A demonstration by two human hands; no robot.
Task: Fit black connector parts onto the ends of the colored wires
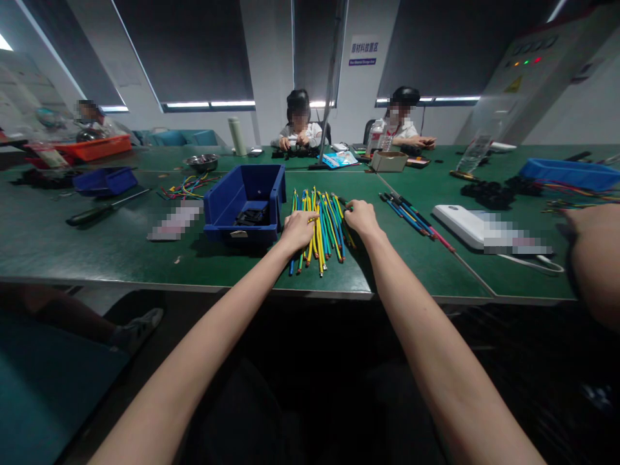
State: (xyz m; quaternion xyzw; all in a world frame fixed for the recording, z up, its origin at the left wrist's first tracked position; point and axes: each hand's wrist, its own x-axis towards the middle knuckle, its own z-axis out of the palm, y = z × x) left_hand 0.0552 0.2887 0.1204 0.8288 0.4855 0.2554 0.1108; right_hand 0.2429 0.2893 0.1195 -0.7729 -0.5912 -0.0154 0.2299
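Observation:
A loose bundle of short cut wires point(330, 226), yellow, green and blue with bare or capped ends, lies on the green table in front of me. My left hand point(299, 230) rests on the bundle's left side, one finger stretched across the yellow wires. At the right edge, my right hand point(361, 216) has its fingers curled in. A dark tip shows by these fingers, but what they hold is hidden. Just left of the wires stands a blue bin point(242, 236) with black parts point(252, 216) inside.
Right of my hands lie blue and red wires point(411, 216) and a white power bank point(460, 226) with a cable. A screwdriver point(92, 212) and small blue tray point(105, 181) are left. Co-workers sit across the table; another person's arm point(598, 258) reaches in at right.

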